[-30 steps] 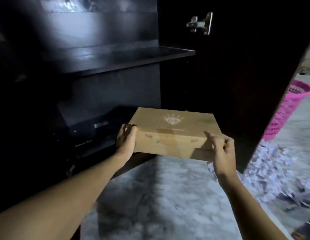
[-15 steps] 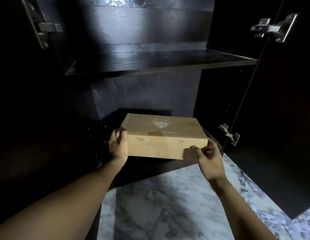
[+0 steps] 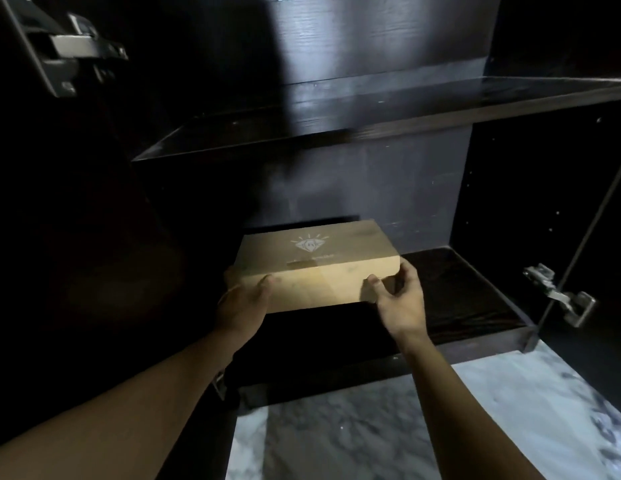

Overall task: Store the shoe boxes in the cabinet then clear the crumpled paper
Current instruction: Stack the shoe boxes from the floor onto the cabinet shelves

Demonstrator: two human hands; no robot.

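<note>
A brown cardboard shoe box (image 3: 316, 258) with a pale diamond logo on its lid sits inside the lower compartment of the dark cabinet (image 3: 475, 299), toward the left. My left hand (image 3: 241, 301) grips its front left corner, thumb on the front face. At the front right corner my right hand (image 3: 401, 299) holds the box, thumb on the front and fingers curled round the end. What lies beneath the box is too dark to make out.
A dark shelf (image 3: 337, 128) spans the cabinet above the box. Metal hinges stick out at the upper left (image 3: 73, 50) and lower right (image 3: 558, 297), where the open door hangs. Marble floor (image 3: 371, 427) lies below the cabinet's front edge.
Both hands have carried the box forward from outside the cabinet into the lower compartment. My view has swung left, so the pink basket and paper scraps have left the frame.
</note>
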